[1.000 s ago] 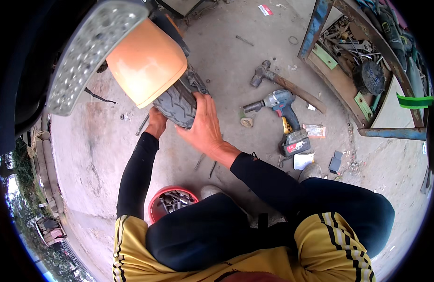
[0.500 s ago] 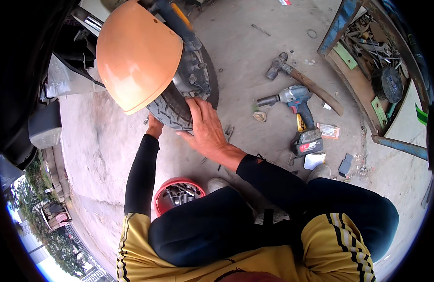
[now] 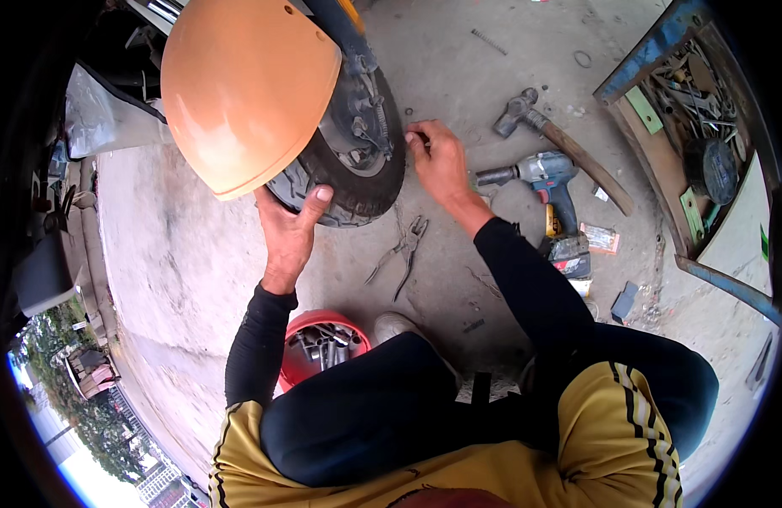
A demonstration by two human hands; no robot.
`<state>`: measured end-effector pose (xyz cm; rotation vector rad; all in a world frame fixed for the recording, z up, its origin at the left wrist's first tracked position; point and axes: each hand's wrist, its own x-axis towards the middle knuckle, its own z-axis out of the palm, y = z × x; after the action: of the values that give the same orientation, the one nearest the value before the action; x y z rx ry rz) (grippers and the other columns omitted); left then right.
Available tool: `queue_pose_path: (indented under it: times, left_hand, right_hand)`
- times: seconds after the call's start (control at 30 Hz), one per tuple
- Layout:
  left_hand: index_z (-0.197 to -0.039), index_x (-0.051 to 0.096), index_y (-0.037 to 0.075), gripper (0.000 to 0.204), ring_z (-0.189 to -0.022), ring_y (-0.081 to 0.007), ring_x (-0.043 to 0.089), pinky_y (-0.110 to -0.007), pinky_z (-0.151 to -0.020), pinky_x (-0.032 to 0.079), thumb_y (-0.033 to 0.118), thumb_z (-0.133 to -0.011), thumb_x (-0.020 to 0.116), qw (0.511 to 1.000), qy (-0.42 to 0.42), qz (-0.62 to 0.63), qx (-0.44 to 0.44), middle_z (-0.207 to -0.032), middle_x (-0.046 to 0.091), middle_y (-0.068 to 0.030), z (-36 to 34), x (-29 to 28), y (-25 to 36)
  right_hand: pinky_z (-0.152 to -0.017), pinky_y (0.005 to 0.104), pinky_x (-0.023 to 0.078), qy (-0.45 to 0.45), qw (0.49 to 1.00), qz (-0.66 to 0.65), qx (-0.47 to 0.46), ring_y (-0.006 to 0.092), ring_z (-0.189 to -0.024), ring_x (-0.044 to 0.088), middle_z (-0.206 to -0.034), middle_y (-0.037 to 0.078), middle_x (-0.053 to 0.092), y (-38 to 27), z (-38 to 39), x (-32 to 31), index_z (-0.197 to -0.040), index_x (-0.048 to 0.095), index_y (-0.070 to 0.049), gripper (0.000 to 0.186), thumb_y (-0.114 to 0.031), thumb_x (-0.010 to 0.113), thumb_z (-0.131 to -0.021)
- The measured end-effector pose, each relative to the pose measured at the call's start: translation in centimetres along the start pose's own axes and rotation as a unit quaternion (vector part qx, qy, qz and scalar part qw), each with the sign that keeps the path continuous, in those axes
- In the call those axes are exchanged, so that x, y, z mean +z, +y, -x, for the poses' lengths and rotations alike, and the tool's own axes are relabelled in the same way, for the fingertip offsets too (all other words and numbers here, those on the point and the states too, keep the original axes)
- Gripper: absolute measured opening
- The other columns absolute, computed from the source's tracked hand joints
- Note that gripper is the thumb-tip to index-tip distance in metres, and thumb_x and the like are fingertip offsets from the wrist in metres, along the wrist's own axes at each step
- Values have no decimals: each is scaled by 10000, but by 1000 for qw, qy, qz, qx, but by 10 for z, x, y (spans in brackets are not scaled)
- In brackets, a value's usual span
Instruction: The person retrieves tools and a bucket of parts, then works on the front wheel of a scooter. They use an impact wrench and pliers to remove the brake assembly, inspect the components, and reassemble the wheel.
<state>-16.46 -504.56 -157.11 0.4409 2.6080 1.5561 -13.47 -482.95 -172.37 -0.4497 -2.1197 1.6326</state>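
Observation:
An orange mudguard covers part of a wheel with a black tyre and exposed metal brake parts at the hub. My left hand grips the tyre's lower left, thumb on its sidewall. Just beside the tyre's right edge, my right hand has its fingers curled; whatever they hold, if anything, is hidden. Below the wheel lie pliers. To the right of my right hand are a cordless impact wrench and a wooden-handled hammer on the concrete floor.
A red tub of sockets sits by my left leg. At the right stands a blue-edged metal box full of tools. A spring and small scraps lie about the floor. Dark vehicle parts line the left side.
My right hand has left the tyre's tread and moved up and right. My left hand has come into fuller view, its thumb now on the sidewall. More of the brake side shows.

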Motion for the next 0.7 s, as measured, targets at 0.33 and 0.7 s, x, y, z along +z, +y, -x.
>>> queue_pose_path:
  times: [0.33, 0.7]
  left_hand:
    - [-1509, 348, -58, 929, -1345, -270, 477, -394, -1158, 343, 394, -839, 806, 999, 12, -34, -11, -1463, 490, -174, 0, -2, -8]
    - [-1514, 332, -54, 976, -1352, -272, 464, -400, -1159, 340, 460, -847, 825, 1000, 15, -13, -7, -1472, 473, -171, -1, 13, 4]
  right_hand:
    - [-916, 447, 568, -169, 888, 413, -111, 336, -1143, 631, -1161, 127, 616, 75, -78, 34, -1067, 698, -76, 275, -24, 698, -797]
    - [-1055, 433, 489, -137, 985, 90, 60, 382, -1288, 567, -1410, 220, 547, 49, -109, -4, -1418, 531, -37, 632, -329, 752, -902]
